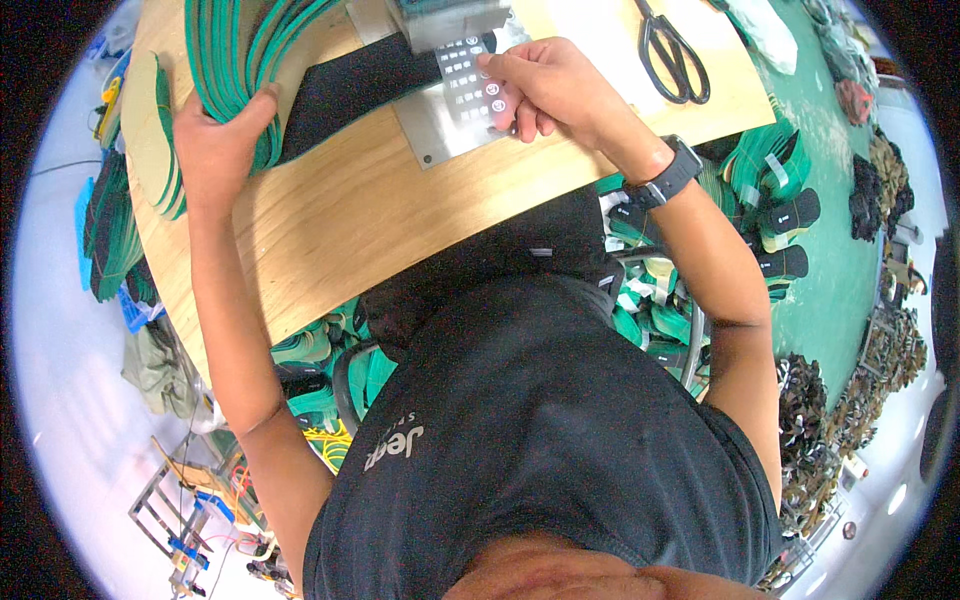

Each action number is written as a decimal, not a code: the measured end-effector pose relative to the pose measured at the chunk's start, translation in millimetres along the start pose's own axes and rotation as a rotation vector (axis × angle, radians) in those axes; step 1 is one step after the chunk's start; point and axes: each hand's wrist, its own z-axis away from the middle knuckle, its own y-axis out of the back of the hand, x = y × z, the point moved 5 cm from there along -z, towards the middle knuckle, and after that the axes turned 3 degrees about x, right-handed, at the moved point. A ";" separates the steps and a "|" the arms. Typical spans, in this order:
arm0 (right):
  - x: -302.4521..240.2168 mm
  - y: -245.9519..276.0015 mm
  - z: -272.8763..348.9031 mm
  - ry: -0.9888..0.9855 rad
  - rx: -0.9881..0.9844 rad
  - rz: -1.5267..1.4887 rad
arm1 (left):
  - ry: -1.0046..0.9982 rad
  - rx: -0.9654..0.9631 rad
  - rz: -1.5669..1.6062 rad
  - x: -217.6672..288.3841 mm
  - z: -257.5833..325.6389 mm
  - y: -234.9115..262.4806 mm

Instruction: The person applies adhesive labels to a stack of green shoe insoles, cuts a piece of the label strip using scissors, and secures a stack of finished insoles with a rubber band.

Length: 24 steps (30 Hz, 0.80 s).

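Note:
My left hand (222, 145) is wrapped round a curved stack of green-edged insoles (222, 50) at the table's left. Just right of it lies a single black insole (345, 92), its far end reaching under a grey metal machine head (455, 22). My right hand (560, 88) is closed, thumb and fingers pinching the edge of a sheet of printed transfer labels (466, 88). That sheet lies over a flat metal plate (425, 145) beneath the head. The part of the insole under the labels and head is hidden.
Black-handled scissors (675, 62) lie at the right of the wooden table (330, 225). Pale insoles (145, 130) rest at its left edge. Bundles of green insoles (765, 165) fill the space below and right. Dark piles (850, 380) stand on the floor farther right.

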 end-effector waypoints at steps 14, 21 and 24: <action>-16.9 69.2 22.7 0.089 0.057 0.412 | -0.111 -0.210 -0.203 27.5 39.0 1.1; -55.1 120.6 70.6 0.529 0.715 0.471 | -0.124 -0.659 -0.297 1.3 -5.3 3.7; -45.7 45.1 76.7 0.635 0.260 0.485 | -0.025 -0.809 -0.429 -9.5 -15.8 -1.1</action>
